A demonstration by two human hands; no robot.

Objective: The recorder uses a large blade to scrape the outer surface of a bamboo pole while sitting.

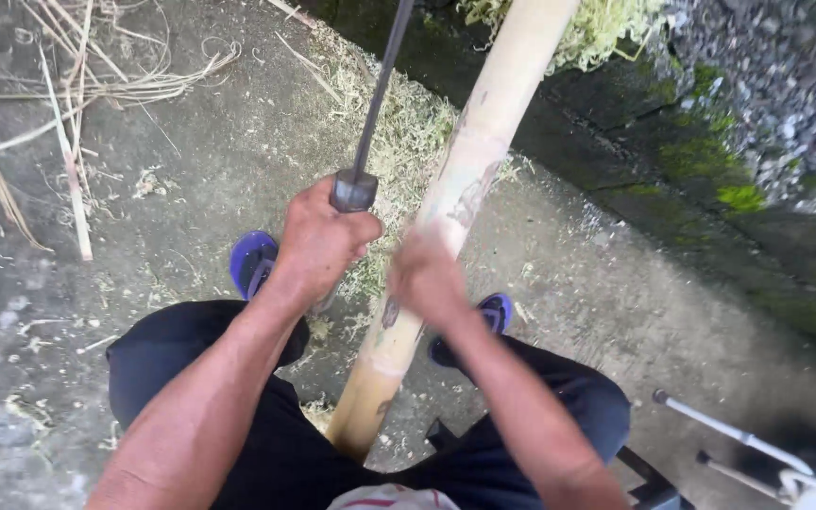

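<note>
A long pale bamboo pole (pixel 484 123) slants from between my knees up to the top of the view. My right hand (pixel 425 276), blurred by motion, is closed around the pole about midway. My left hand (pixel 318 241) grips the handle of a long dark blade (pixel 380 90) with a metal collar, held upright just left of the pole. I sit with black trousers and blue sandals (pixel 252 260) on the concrete floor.
Pale bamboo shavings (pixel 408 132) lie on the concrete around the pole. Dry strips and stalks (pixel 73 179) are scattered at the left. A mossy ledge (pixel 710 161) runs along the right. White metal tubes (pixel 739 439) stick out at the lower right.
</note>
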